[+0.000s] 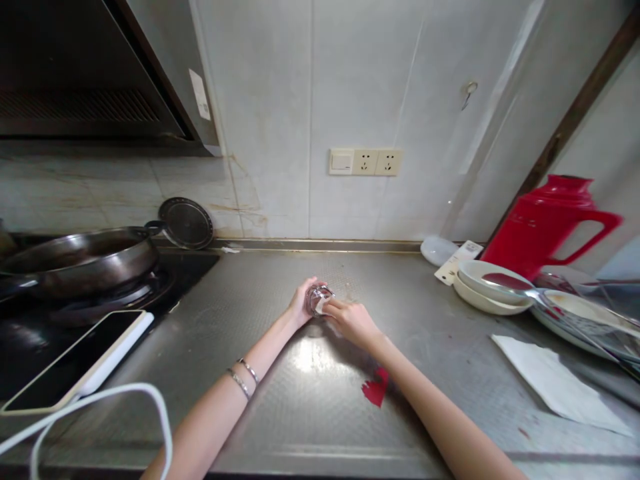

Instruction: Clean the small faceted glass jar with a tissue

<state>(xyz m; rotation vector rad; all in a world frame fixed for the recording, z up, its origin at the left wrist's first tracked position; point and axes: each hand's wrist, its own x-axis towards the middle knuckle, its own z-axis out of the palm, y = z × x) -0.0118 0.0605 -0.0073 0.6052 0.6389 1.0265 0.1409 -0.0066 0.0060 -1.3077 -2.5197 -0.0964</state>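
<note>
Over the middle of the steel counter [280, 427], my left hand [299, 305] is wrapped round a small clear glass [314, 298], its mouth tilted toward my right hand. My right hand [353, 321] has its fingers pinched at the mouth of the glass, on a small white piece that looks like tissue [322, 305]. The fingertips partly cover it, so its full shape is hidden. Beneath my right forearm lies a torn red scrap [375, 389]; part of it is hidden by the arm.
On the left, a steel pan [83, 263] sits on the black stove, with a phone [75, 363] and white cable [150, 393] nearer. Stacked bowls [487, 300], a red thermos jug [540, 227] and a folded white napkin [555, 383] are at the right. Wall sockets [377, 162] face me.
</note>
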